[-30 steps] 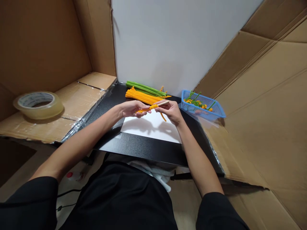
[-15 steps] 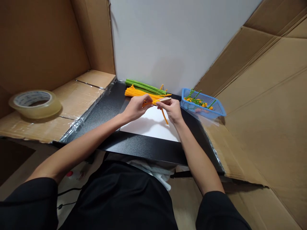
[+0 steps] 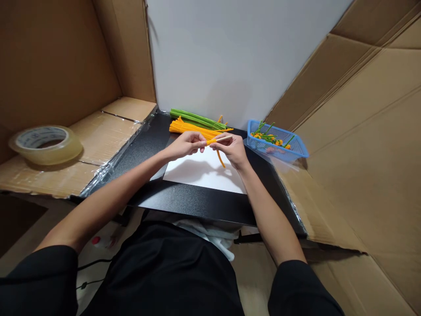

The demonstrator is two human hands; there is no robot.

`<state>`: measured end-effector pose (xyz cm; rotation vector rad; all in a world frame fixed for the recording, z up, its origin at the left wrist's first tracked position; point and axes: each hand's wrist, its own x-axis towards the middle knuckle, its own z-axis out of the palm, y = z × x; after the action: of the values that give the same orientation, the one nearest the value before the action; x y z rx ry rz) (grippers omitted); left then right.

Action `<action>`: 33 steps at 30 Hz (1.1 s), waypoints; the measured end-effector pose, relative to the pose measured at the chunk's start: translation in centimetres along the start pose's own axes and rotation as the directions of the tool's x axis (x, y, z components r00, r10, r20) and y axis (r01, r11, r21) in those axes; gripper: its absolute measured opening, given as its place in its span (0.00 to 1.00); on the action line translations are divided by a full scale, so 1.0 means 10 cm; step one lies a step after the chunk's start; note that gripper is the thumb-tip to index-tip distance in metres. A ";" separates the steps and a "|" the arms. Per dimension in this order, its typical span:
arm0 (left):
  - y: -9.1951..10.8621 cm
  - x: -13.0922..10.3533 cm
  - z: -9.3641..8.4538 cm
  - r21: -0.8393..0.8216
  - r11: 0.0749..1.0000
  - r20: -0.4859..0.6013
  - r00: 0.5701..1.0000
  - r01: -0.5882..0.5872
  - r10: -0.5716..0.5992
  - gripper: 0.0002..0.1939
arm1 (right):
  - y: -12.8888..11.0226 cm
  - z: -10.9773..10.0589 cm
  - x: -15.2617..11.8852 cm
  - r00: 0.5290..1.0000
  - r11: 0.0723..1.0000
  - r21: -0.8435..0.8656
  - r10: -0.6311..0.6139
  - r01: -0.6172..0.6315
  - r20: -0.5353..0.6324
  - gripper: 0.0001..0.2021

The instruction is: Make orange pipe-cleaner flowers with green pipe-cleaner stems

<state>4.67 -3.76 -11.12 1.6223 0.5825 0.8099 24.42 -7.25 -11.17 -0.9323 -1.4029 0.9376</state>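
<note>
Between my two hands is an orange pipe cleaner (image 3: 221, 159), wound in part around a thin pale stick (image 3: 224, 138), its loose end hanging over a white sheet (image 3: 204, 173). My left hand (image 3: 188, 145) pinches the left end of the winding. The fingers of my right hand (image 3: 232, 150) close on the stick and the wound part from the right. Just behind lie a bundle of orange pipe cleaners (image 3: 187, 127) and a bundle of green pipe cleaners (image 3: 197, 118).
A blue plastic basket (image 3: 297, 151) with small orange and green pipe-cleaner pieces stands at the back right. On the left cardboard ledge (image 3: 98, 136) rests a big roll of clear tape (image 3: 62, 151). Cardboard walls flank the black table (image 3: 184, 199).
My left hand has straightened its grip on the winding, which shows more clearly between my hands. The loose end has swung slightly left. The whole view has shifted a little.
</note>
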 end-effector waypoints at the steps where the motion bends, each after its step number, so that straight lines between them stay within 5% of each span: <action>1: 0.02 0.00 -0.03 -0.075 0.995 0.049 0.997 0.065 -0.061 0.17 | -0.01 0.00 0.00 1.000 1.000 0.002 -0.005 0.005 0.012 0.21; 7: 0.08 -0.02 -0.17 -0.243 0.891 0.347 0.892 0.385 -0.291 0.11 | -0.06 0.02 -0.06 0.992 1.000 -0.018 -0.007 0.010 0.130 0.20; 10: 0.08 -0.02 -0.16 -0.171 0.915 0.348 0.891 0.367 -0.292 0.10 | -0.06 0.02 -0.06 0.991 0.999 -0.029 -0.017 0.021 0.136 0.19; 14: 0.07 -0.04 -0.05 0.185 0.983 0.049 0.999 0.013 -0.023 0.18 | -0.02 0.02 -0.02 1.000 0.999 -0.032 -0.012 0.011 -0.011 0.19; 18: 0.00 -0.07 0.05 0.614 0.740 -0.076 0.913 -0.275 0.402 0.15 | 0.00 0.04 -0.01 0.997 0.999 -0.030 0.009 -0.011 -0.074 0.21; 21: -0.03 -0.08 0.06 0.723 0.635 -0.089 0.874 -0.273 0.477 0.06 | 0.00 0.04 -0.01 0.999 1.000 -0.016 0.003 -0.004 -0.034 0.21; 24: -0.02 -0.06 0.01 0.648 0.711 -0.107 0.893 -0.271 0.437 0.08 | 0.00 0.01 -0.01 1.000 1.000 0.008 -0.002 0.002 0.007 0.21; 27: 0.02 -0.03 -0.05 0.438 0.874 -0.063 0.962 -0.211 0.264 0.14 | 0.00 -0.01 -0.01 0.999 1.000 -0.006 -0.005 0.006 0.036 0.21; 30: 0.08 -0.01 -0.10 0.233 0.969 0.060 0.995 -0.087 0.075 0.18 | -0.03 -0.02 -0.03 0.998 1.000 -0.020 -0.007 0.008 0.060 0.20; 33: 0.12 -0.02 -0.15 0.103 0.994 0.211 0.977 0.021 -0.043 0.18 | -0.07 0.00 -0.05 0.997 1.000 -0.027 -0.010 0.013 0.081 0.20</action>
<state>3.30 -3.24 -9.86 1.7608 0.5016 0.5811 24.42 -7.92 -10.73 -0.9145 -1.4913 0.9588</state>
